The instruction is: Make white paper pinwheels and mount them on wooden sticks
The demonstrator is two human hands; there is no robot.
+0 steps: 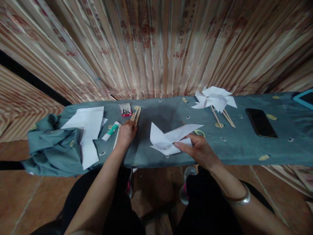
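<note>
My right hand (201, 148) pinches a white paper pinwheel (165, 141) at its middle, with thumb on top and the folded blades spread to the left. My left hand (126, 133) is closed at the near end of several thin wooden sticks (137, 115) on the cloth; its fingertips are partly hidden. Just behind that hand stands a small open red-and-white box (126, 111) of metal pins. A green-and-white glue tube (111, 131) lies left of the hand. Scissors with yellow-green handles (199, 132) lie partly hidden behind my right hand.
Finished-looking white pinwheels on sticks (217, 99) lie at the back right. Beyond them are a black phone (261, 122) and a blue-edged device (304, 99). White paper sheets (89, 125) lie left, beside bunched teal cloth (55, 143). A patterned curtain (156, 49) hangs behind the narrow table.
</note>
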